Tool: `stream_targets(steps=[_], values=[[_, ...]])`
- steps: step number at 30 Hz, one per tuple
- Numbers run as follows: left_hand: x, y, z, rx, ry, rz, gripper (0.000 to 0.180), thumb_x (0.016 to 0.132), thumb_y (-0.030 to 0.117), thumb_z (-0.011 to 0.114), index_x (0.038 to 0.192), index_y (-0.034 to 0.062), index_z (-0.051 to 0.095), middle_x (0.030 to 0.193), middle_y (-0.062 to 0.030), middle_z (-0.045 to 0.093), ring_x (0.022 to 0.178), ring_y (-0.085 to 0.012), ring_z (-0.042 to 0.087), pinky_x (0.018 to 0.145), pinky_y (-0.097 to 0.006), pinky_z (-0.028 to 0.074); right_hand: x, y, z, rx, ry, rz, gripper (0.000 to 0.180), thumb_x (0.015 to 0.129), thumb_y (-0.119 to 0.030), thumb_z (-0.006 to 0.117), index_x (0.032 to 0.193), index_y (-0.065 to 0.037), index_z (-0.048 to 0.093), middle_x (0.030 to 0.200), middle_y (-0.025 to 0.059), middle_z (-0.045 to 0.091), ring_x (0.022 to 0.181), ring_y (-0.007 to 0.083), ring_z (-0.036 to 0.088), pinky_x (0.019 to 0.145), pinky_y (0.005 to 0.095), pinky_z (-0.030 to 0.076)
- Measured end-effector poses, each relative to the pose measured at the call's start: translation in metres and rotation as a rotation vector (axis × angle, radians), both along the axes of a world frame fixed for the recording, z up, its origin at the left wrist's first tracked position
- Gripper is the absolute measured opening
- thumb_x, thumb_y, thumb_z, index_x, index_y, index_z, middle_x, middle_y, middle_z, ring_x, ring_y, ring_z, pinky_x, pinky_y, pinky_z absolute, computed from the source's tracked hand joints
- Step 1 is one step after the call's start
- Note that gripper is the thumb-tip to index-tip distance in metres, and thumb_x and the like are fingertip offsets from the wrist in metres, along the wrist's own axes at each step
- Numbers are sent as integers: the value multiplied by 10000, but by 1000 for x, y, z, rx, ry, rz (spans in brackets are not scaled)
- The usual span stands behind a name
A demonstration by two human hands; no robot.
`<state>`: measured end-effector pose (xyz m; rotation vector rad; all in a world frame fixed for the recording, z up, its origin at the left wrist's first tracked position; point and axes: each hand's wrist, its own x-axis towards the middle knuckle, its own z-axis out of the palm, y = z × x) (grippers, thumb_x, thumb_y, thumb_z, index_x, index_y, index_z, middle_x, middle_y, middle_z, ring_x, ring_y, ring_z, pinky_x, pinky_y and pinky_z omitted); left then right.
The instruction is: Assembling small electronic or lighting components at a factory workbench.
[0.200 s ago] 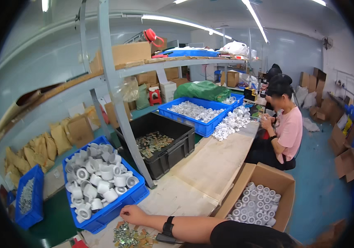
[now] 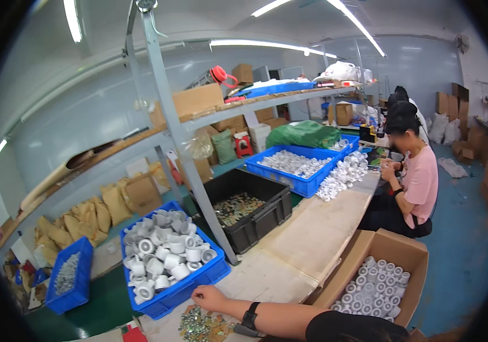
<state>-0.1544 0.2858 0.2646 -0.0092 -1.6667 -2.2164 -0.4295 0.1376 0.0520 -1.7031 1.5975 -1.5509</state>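
While your right forearm crosses the lower edge of the view, your right hand (image 2: 208, 297) rests knuckles-up on the tabletop (image 2: 312, 239), fingers curled together and pointing toward the pile of small metal parts (image 2: 204, 326); whether the fingertips pinch a piece cannot be told. That pile lies just below the hand, touching or nearly touching it, spread loose on the tabletop. A black wristband (image 2: 249, 319) sits on the wrist behind the hand. Your left hand is out of view.

Just above the hand stands a blue crate (image 2: 193, 288) filled with white plastic fittings (image 2: 164, 256), its near rim close to the knuckles. Farther up and to the right of the hand sits a black crate (image 2: 267, 219) holding more brass-coloured pieces. To the right of the hand, beyond the forearm, an open cardboard box (image 2: 392, 251) holds white fittings set upright in rows. A grey shelf post (image 2: 187, 154) rises between the blue and black crates. Well beyond, a second blue crate (image 2: 298, 185) carries small white parts, and a person in a pink shirt (image 2: 420, 182) sits at the far end of the tabletop. Left of the hand, lower down, another small blue crate (image 2: 70, 285) stands on the green floor.
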Motion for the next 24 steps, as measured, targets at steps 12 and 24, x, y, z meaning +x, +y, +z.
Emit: stream_targets(steps=[12,24], values=[[44,50,-296,-409,-379,242,680,972,214,640,1580,38,392,1454,-157,558,1389,-251,518,1155,-359,401,-14,103,51,-31,-64,32,174,946,-161,738,1036,-20,783,918,99,770,824,145,700,767,307,558],[21,62,-248,-946,-353,775,576,943,317,661,1451,90,513,1085,-274,731,991,-438,732,856,-496,564,-80,168,-2,130,283,-373,225,885,-239,705,984,-64,807,898,157,773,847,318,748,802,396,590]])
